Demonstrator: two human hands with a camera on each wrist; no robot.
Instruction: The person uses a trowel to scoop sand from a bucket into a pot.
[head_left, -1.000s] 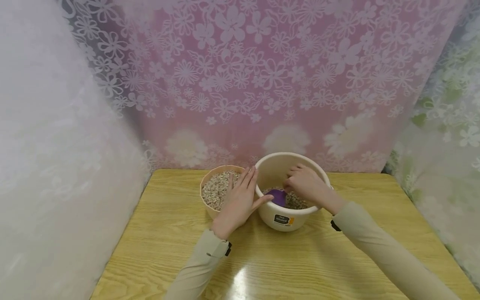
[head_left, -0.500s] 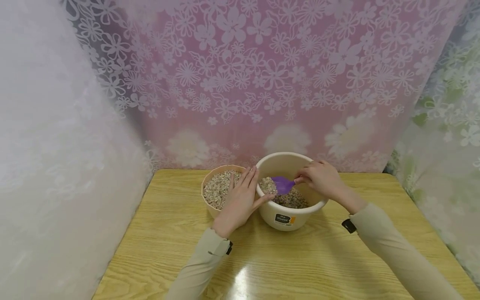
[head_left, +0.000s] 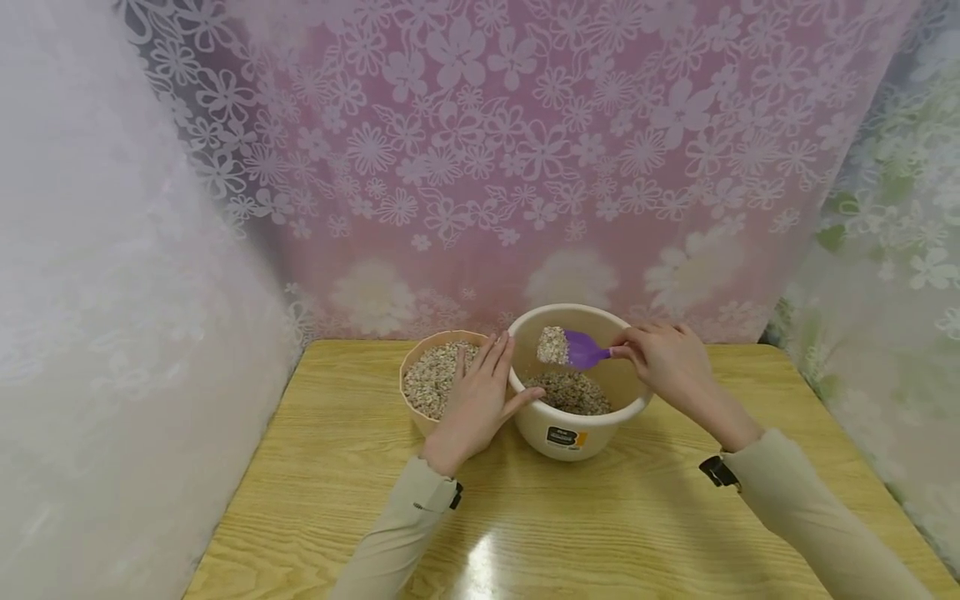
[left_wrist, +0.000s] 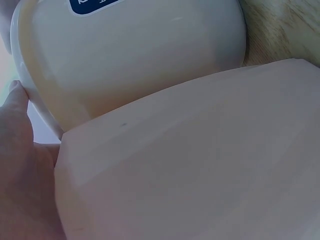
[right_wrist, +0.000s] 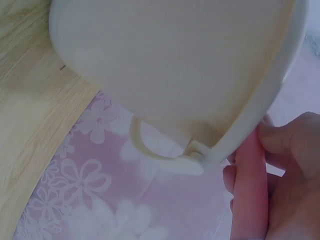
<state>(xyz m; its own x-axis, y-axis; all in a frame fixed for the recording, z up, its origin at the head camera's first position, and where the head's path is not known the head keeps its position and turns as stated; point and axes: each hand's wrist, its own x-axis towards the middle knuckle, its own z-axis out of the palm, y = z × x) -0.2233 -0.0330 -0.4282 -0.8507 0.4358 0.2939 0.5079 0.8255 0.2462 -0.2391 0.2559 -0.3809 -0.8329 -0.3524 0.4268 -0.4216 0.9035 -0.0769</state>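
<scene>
In the head view, my right hand (head_left: 671, 362) grips a small purple scoop (head_left: 588, 350) by its handle, above the inside of a cream bucket (head_left: 573, 435). Pale flaky grains (head_left: 553, 346) fill the scoop's blade. The right wrist view shows the handle's pink end (right_wrist: 250, 185) in my fingers beside the bucket's rim. My left hand (head_left: 480, 400) lies with straight fingers against the bucket's left rim, thumb on the front of it. Darker loose grains (head_left: 573, 393) cover the bucket's bottom. A peach bowl (head_left: 420, 421) heaped with pale grains stands left of the bucket, partly hidden by my left hand.
Both containers stand on a wood-grain table (head_left: 480, 517), near its back edge. A pink flowered curtain (head_left: 480, 208) hangs right behind, with pale sheeting on either side. A looped bail handle (right_wrist: 165, 160) juts from the bucket's side.
The scoop has risen from down in the bucket, loaded with pale grains, as my right hand moved right and up. My left hand has stayed at the rim.
</scene>
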